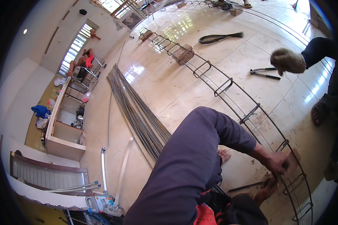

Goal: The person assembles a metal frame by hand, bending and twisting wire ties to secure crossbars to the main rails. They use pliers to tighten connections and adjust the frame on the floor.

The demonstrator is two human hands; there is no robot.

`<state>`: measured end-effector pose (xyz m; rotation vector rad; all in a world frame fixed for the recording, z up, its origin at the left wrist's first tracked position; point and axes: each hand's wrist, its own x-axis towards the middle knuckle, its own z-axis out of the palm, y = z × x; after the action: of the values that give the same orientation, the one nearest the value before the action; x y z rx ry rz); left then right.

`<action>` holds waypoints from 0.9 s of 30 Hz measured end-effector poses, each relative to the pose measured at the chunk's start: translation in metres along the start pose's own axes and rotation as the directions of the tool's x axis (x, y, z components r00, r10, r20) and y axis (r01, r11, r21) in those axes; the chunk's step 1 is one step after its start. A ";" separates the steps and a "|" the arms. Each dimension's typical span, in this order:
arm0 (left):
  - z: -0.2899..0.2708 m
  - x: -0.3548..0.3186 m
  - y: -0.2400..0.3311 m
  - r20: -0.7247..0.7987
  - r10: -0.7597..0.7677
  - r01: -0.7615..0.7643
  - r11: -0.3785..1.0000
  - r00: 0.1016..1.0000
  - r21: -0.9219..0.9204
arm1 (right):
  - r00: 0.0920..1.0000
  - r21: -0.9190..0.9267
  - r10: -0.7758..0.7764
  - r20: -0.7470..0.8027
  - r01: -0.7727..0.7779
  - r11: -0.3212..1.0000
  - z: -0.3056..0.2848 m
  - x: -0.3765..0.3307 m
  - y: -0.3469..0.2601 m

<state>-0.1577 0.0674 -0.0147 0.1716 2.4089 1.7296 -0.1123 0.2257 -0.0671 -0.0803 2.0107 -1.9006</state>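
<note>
A long cage of steel rebar [232, 80], with square stirrups along it, runs over the floor and bends past me on the right. My left hand [278, 162] is closed on the cage's near bar, by a stirrup above a brick-coloured block [292, 162]. Just below it, my right hand [267, 188] is curled close under the same bar. A dark rod-like handle [245, 186] leads into the right hand; its working end is hidden. Beyond the cage lie dark-handled pincers [264, 73], near a co-worker's gloved hand [288, 60].
A bundle of loose steel rods [137, 112] lies to my left. A coil of tie wire [218, 38] rests on the tiles. Wooden blocks [184, 54] prop up the cage. A co-worker's foot [319, 112] is at the right; another person sits on a chair [91, 75] far left.
</note>
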 end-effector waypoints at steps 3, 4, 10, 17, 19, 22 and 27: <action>0.002 -0.004 -0.008 -0.006 -0.020 0.020 0.999 1.000 0.027 | 0.999 -0.012 -0.004 0.032 0.005 1.000 0.002 -0.003 0.003; 0.002 -0.005 -0.007 -0.013 -0.001 0.001 1.000 1.000 0.018 | 1.000 -0.017 -0.008 0.006 0.008 1.000 0.004 -0.005 -0.001; -0.006 -0.007 -0.001 -0.032 0.047 -0.046 0.998 0.998 0.035 | 0.999 0.028 -0.032 0.029 0.031 0.999 -0.001 0.000 0.013; 0.002 0.012 0.021 0.098 -0.069 0.068 0.998 0.993 0.013 | 0.995 0.120 0.037 -0.096 -0.026 0.992 -0.019 -0.006 0.028; 0.004 0.018 0.018 0.154 -0.090 0.087 0.996 0.984 0.027 | 0.997 -0.101 -0.041 -0.065 0.034 0.994 -0.021 -0.009 -0.002; 0.013 0.024 0.006 0.222 -0.228 0.202 0.970 0.948 0.132 | 0.999 -0.099 0.040 -0.033 -0.043 0.994 -0.036 -0.013 -0.014; 0.034 0.042 -0.004 0.627 -0.143 -0.122 0.925 0.766 0.360 | 0.971 -0.097 0.204 -0.127 -0.217 0.971 -0.065 -0.048 -0.006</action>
<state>-0.1915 0.1056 -0.0324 0.6832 2.1429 0.9256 -0.0888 0.3009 -0.0492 0.2120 2.1059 -1.6975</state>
